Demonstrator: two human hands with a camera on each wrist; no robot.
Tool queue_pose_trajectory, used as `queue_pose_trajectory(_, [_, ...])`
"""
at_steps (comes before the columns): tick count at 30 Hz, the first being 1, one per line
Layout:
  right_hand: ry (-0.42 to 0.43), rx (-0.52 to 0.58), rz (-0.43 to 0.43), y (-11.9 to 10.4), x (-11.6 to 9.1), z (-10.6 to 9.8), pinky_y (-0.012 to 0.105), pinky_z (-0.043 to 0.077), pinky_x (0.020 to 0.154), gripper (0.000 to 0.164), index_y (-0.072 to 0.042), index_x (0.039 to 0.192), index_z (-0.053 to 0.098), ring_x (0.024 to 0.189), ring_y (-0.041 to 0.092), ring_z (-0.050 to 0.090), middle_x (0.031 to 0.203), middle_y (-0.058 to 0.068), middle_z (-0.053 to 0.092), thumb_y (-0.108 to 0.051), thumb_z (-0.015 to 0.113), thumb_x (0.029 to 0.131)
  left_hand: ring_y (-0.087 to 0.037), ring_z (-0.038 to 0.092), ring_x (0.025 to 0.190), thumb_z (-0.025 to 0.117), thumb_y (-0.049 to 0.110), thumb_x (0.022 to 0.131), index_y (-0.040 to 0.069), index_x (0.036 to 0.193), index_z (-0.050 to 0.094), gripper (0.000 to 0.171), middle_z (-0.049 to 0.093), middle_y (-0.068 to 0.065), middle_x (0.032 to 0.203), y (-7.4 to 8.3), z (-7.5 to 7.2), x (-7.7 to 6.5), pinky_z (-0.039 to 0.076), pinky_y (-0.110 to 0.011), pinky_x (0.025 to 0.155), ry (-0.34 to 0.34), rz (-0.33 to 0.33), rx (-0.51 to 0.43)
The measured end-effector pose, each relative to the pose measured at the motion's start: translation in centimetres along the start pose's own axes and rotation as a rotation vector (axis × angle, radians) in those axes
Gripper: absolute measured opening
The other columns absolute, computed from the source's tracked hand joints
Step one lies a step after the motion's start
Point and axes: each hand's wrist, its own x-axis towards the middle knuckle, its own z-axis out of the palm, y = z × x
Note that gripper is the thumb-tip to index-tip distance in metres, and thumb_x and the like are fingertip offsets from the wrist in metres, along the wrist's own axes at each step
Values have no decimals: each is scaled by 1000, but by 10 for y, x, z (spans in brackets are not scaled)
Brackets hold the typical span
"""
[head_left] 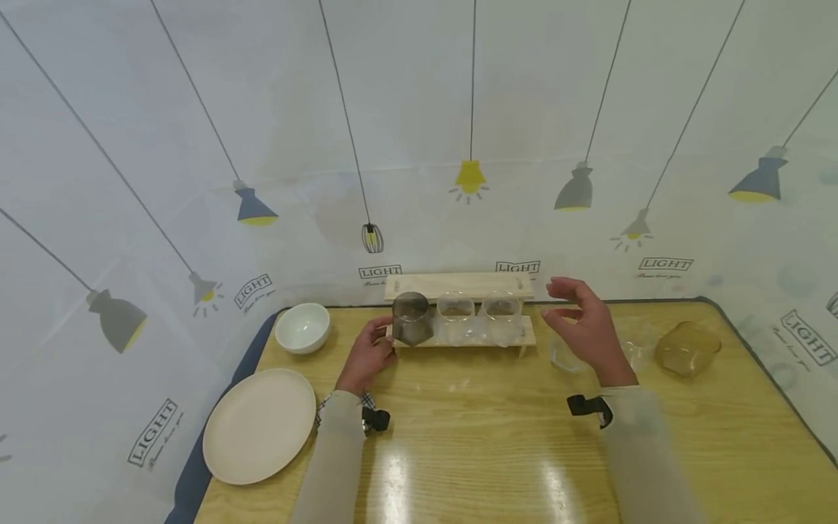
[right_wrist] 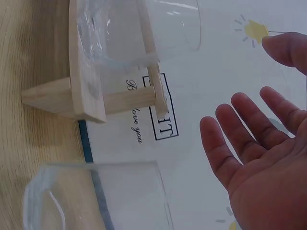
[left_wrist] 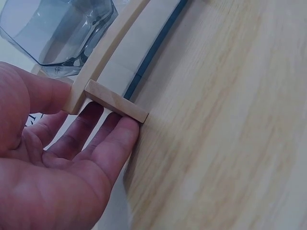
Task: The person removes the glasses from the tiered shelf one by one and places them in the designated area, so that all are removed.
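A two-tier wooden rack (head_left: 458, 285) stands against the back of the table. Along its lower shelf are a dark grey glass (head_left: 413, 320) at the left and two clear glasses (head_left: 455, 313) beside it. My left hand (head_left: 369, 356) holds the rack's left end; in the left wrist view the thumb lies against the shelf edge and the fingers (left_wrist: 117, 143) curl by the leg. My right hand (head_left: 585, 327) is raised off the rack's right end, its fingers apart and touching nothing. Below it a clear glass (right_wrist: 110, 196) stands on the table, partly hidden by the hand in the head view.
An amber glass (head_left: 687, 349) stands at the right, near more clear glassware (head_left: 633, 355). On the left are a white bowl (head_left: 303, 329) and a large pale plate (head_left: 260, 427). A checked cloth (head_left: 322, 413) shows partly under the left forearm. A printed curtain (head_left: 419, 145) surrounds the table.
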Motion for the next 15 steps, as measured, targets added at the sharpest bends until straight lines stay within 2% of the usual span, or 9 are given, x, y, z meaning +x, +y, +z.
queue_pose_trajectory(4, [-58, 8, 28, 2, 2, 17, 20, 55, 96, 54, -13, 151, 53, 132, 31, 58, 145, 18, 60, -16, 73, 101, -27, 52, 127, 53, 6, 109, 17, 152, 50, 44, 42, -16, 158, 0, 0, 0, 56, -42, 96, -5, -7, -5])
queue_pose_trajectory(7, [-106, 7, 62, 3, 3, 29, 38, 56, 104, 59, -16, 154, 50, 136, 35, 54, 148, 18, 58, -27, 74, 101, -27, 51, 126, 53, 6, 109, 17, 152, 50, 44, 42, -16, 157, 0, 1, 0, 57, -40, 93, -7, -3, -13])
queue_pose_trajectory(10, [-143, 8, 84, 5, 3, 39, 56, 52, 108, 67, -15, 157, 47, 141, 36, 51, 153, 16, 54, -34, 75, 100, -27, 51, 126, 53, 6, 109, 16, 152, 49, 45, 42, -16, 156, 1, 1, 0, 56, -38, 92, -10, 4, -15])
queue_pose_trajectory(12, [-165, 10, 96, 6, 3, 45, 61, 49, 111, 72, -13, 159, 44, 145, 37, 47, 157, 15, 50, -36, 77, 99, -27, 51, 125, 53, 6, 109, 16, 152, 49, 45, 43, -16, 156, 0, 1, 1, 56, -39, 93, -12, 8, -12])
queue_pose_trajectory(15, [-196, 7, 124, 7, 4, 53, 62, 46, 114, 79, -14, 162, 40, 148, 39, 43, 162, 14, 45, -39, 78, 97, -28, 52, 127, 54, 7, 109, 17, 152, 50, 45, 44, -17, 156, 0, -2, 0, 57, -41, 95, -12, 22, 17])
